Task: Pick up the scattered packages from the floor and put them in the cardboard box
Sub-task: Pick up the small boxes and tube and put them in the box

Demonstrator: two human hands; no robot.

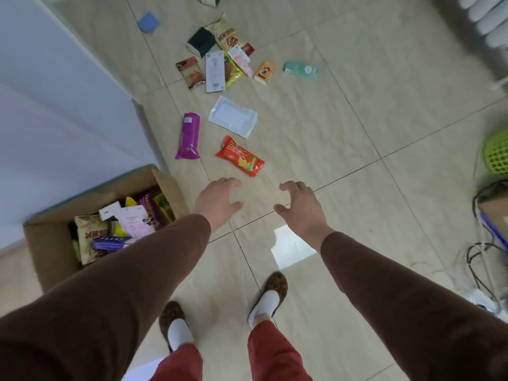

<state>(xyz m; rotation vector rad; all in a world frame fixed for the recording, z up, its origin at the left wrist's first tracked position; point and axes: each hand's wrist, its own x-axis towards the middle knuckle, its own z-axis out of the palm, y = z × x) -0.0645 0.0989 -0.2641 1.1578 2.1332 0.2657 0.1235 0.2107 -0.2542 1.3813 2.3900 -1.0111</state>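
Both arms reach forward over the tiled floor. My left hand (218,200) and my right hand (298,203) hover empty, fingers loosely curled, just short of a red snack packet (240,156). A purple packet (189,136) lies to its left and a white flat pouch (233,116) beyond it. Further off lies a cluster of several packages (220,59), an orange small box (265,72) and a green tissue pack (301,70). The cardboard box (52,257) stands open at my left, holding several packages.
A white cabinet (55,105) rises behind the box on the left. A blue cloth (148,22) lies far back. At the right are a green basket (497,155), cables (483,259) and a radiator (483,17). My slippered feet (222,312) stand below.
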